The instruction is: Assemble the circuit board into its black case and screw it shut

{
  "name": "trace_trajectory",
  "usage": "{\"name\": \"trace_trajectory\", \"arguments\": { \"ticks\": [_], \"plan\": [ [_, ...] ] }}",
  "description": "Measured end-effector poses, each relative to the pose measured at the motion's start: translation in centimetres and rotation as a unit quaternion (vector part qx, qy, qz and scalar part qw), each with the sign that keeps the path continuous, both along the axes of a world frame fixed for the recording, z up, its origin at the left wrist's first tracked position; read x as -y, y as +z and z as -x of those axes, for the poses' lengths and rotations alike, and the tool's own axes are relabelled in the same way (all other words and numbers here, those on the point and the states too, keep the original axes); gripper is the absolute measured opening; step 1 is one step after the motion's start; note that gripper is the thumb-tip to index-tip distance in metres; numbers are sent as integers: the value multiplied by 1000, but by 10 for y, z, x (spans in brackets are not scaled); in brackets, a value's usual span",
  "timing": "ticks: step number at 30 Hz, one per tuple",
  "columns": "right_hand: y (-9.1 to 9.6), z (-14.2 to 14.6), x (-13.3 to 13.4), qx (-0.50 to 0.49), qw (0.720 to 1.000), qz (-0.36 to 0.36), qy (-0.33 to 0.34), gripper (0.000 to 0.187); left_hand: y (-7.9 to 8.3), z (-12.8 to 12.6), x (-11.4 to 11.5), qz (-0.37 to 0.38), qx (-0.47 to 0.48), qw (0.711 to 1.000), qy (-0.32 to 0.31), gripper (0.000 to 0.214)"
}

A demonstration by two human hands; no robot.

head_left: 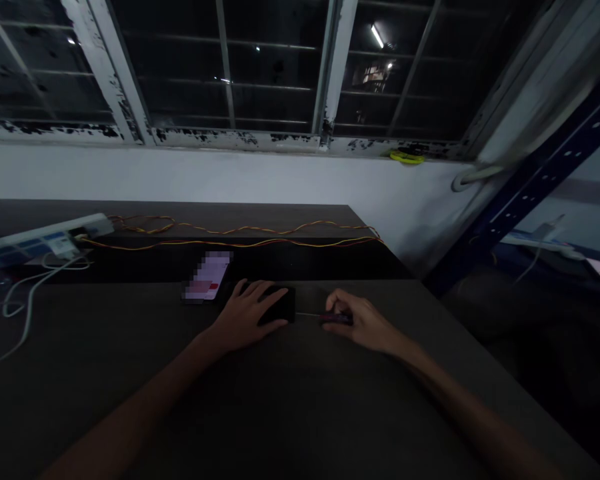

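Note:
On the dark table lies a flat black rectangular object (285, 308); the dim light hides its details. My left hand (247, 312) rests over its left part, fingers spread, with the thumb along the near edge. My right hand (360, 321) is closed around the dark reddish handle of a screwdriver (330, 319). The thin shaft points left and its tip appears to meet the object's right edge. Whether it goes into the object I cannot tell. Left of the hands a phone (210, 277) with a lit, pixelated screen stands tilted.
A power strip (93, 227) with a plug and white cable (27, 320) sits at the left. Twisted orange wires (260, 231) run along the raised back ledge (325, 212). Yellow tape (407, 157) lies on the windowsill. A blue metal rack (510, 200) stands beyond the table's right edge.

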State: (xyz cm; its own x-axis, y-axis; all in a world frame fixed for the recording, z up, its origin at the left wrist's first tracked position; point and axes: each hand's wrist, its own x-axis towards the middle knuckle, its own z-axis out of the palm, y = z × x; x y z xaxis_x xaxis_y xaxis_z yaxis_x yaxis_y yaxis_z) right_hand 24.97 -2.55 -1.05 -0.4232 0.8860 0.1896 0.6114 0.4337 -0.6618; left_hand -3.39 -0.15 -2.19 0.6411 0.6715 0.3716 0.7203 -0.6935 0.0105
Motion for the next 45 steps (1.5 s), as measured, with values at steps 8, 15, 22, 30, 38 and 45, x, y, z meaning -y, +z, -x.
{"name": "trace_trajectory", "arguments": {
  "ticks": [8,15,22,30,38,45],
  "plan": [
    [-2,-7,-9,3,999,-20,31,24,0,0,0,4,-10,1000,0,55],
    [-4,-1,-6,-7,1000,-4,-2,23,0,0,0,2,-5,1000,-2,55],
    [-10,-8,-12,-36,999,-13,30,20,-1,0,-1,-5,1,1000,-4,55],
    [-1,-1,-5,16,999,-33,8,28,-1,0,0,-5,1,1000,-2,54],
    [1,3,-2,-2,1000,-12,-12,24,-3,0,-1,-16,6,1000,3,53],
    [-2,-2,-5,-82,996,14,22,19,-2,0,-1,-10,-1,1000,2,54]
  ]
}}
